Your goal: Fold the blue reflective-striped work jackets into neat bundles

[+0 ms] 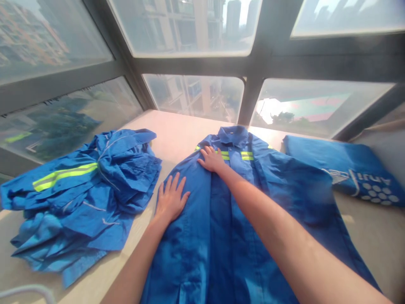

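A blue work jacket (221,219) with yellow-green reflective stripes lies spread out in front of me, its collar toward the windows. My left hand (171,198) rests flat on the jacket's left side, fingers spread, over what looks like a sleeve laid along the body. Higher up, near the chest stripe, my right hand (211,158) presses on the upper part of that same side with its fingers apart. My right forearm crosses over the jacket's front. Neither hand grips the cloth.
A second blue garment (107,181) with a reflective stripe lies crumpled at the left. To the right sits a folded blue bag (341,164) with white printing. Framed windows (193,97) border the pale surface (171,126). A white curved object (28,289) shows at bottom left.
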Demonstrator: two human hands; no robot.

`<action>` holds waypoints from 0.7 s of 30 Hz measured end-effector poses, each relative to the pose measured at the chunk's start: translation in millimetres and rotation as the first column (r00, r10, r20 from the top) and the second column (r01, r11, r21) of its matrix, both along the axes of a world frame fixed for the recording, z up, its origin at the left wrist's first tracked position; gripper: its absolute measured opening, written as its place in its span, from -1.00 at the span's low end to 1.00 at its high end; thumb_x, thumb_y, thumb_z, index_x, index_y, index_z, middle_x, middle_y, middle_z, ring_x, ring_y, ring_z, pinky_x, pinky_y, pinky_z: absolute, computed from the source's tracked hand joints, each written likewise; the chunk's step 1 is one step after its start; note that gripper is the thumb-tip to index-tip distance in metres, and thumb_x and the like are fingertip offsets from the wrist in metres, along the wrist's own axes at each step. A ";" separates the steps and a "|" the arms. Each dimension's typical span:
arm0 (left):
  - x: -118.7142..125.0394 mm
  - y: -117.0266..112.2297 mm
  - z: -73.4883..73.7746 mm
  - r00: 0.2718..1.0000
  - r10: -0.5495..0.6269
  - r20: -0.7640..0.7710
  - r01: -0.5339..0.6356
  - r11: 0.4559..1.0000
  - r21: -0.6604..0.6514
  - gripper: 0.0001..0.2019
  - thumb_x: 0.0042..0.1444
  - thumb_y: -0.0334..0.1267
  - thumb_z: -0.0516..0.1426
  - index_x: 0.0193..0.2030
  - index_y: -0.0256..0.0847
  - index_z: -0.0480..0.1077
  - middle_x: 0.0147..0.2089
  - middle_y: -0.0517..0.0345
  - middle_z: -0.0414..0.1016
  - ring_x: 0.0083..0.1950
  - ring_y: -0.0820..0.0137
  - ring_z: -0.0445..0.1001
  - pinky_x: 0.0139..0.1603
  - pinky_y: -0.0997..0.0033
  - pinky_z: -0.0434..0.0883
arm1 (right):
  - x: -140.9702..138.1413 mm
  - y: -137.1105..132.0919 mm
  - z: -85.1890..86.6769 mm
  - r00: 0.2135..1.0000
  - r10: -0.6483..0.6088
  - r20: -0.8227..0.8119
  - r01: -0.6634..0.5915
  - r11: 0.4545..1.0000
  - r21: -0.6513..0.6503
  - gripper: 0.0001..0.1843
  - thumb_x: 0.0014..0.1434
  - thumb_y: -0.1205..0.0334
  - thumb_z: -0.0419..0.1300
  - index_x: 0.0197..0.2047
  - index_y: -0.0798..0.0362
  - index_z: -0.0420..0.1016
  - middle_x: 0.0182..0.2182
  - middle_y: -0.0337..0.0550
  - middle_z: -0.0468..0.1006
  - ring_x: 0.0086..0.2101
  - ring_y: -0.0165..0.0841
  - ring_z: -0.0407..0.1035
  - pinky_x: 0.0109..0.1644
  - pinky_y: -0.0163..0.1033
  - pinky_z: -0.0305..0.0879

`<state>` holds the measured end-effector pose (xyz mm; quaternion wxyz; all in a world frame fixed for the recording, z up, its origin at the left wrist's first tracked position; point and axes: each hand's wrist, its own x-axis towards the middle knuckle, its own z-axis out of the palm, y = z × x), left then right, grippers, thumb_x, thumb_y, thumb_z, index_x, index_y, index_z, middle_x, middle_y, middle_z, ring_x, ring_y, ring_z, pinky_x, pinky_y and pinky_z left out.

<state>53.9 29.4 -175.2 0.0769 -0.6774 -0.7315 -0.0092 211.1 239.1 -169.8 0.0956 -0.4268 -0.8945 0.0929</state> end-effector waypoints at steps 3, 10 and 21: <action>1.6 1.6 2.1 1.000 0.001 -0.003 -0.001 1.000 -0.002 -0.42 0.35 -0.01 -0.07 0.44 -0.13 0.14 0.52 -0.01 -0.04 0.49 -0.03 -0.01 0.40 -0.20 0.02 | 0.6 6.1 3.6 0.998 0.056 -0.018 -0.057 0.996 -0.063 -0.38 0.37 -0.13 -0.05 0.35 0.04 0.22 0.39 0.10 0.11 0.35 -0.01 -0.01 0.37 0.30 -0.10; -3.9 -3.0 8.4 0.999 0.047 0.002 -0.047 0.998 -0.037 -0.42 0.35 0.01 -0.09 0.44 -0.13 0.13 0.52 0.01 -0.02 0.49 0.00 -0.01 0.41 -0.19 -0.01 | 79.0 1.7 22.6 0.985 0.040 -0.170 -0.037 0.999 0.023 -0.48 0.37 0.12 0.02 0.31 0.16 0.29 0.29 0.11 0.30 0.27 -0.20 0.17 0.34 -0.10 0.12; -17.3 -18.1 9.4 0.991 0.131 -0.016 -0.132 0.990 -0.056 -0.41 0.37 0.01 -0.17 0.45 -0.15 0.10 0.52 -0.04 -0.04 0.49 0.02 0.00 0.40 -0.22 0.00 | 243.6 -58.9 40.3 0.989 -0.060 0.138 0.026 0.972 0.232 -0.46 0.37 0.09 -0.02 0.35 0.05 0.28 0.42 0.04 0.06 0.38 0.00 -0.13 0.40 0.21 -0.21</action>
